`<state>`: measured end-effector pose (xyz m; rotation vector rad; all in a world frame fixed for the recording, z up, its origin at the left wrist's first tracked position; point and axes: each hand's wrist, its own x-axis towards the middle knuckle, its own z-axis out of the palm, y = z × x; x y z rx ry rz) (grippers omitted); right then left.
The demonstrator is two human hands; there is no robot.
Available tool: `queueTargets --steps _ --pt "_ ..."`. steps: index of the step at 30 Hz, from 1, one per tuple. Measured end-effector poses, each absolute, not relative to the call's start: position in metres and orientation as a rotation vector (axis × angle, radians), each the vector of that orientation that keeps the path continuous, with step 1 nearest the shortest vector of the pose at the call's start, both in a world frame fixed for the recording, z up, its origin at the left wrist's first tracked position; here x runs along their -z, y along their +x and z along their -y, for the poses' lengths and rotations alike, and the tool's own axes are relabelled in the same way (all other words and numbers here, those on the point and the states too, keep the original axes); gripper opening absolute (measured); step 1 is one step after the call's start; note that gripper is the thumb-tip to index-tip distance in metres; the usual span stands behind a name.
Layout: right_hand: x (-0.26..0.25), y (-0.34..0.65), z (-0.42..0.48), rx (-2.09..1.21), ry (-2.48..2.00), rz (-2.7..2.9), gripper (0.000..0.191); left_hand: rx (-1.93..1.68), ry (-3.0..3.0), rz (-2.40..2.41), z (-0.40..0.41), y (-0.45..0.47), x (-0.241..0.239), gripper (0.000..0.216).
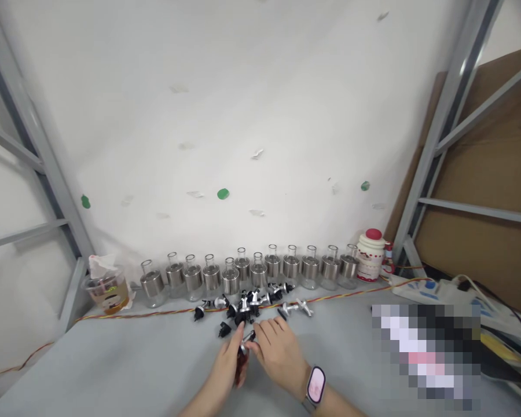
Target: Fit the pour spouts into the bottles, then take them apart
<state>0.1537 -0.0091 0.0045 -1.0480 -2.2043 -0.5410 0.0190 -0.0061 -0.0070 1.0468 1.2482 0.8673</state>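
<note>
Head camera view: with the hands as the clock's centre and 12 toward the white wall, the left hand is curled around a silver-and-black fitting, held just above the grey tabletop. The right hand has bent fingers and a thumb at the fitting's upper end; whether they grip it or only touch it, I cannot tell. A smartwatch sits on the right wrist.

Room is tightest at 12 o'clock, where a pile of similar fittings lies just beyond the left thumb. One loose black piece lies near at 10, and silver pieces lie at 2. Beyond the pile, twelve glass bottles with metal bands stand upright from 10 to 2, with narrow gaps between neighbours. A twisted red-and-yellow wire crosses in front of them.

At the row's ends are a plastic tub, between 9 and 10, and a white jar at 2. The broadest stretch of tabletop surface runs toward 9, out to the slanting left edge. A narrower one at 3 ends at a pixelated patch, with a power strip behind it.
</note>
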Motion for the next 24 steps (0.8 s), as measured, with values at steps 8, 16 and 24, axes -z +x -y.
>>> queueTargets --steps 8,16,24 --pt "0.009 0.148 0.005 0.190 -1.217 2.019 0.040 -0.982 1.288 -1.260 0.019 0.023 0.004 0.054" --pt "0.006 0.187 -0.019 -0.392 -1.482 1.696 0.031 -1.023 1.476 -1.213 0.013 0.018 0.003 0.042" --pt "-0.001 0.177 -0.009 -0.668 -1.390 1.649 0.036 -1.056 1.504 -1.303 0.016 0.010 0.000 0.054"
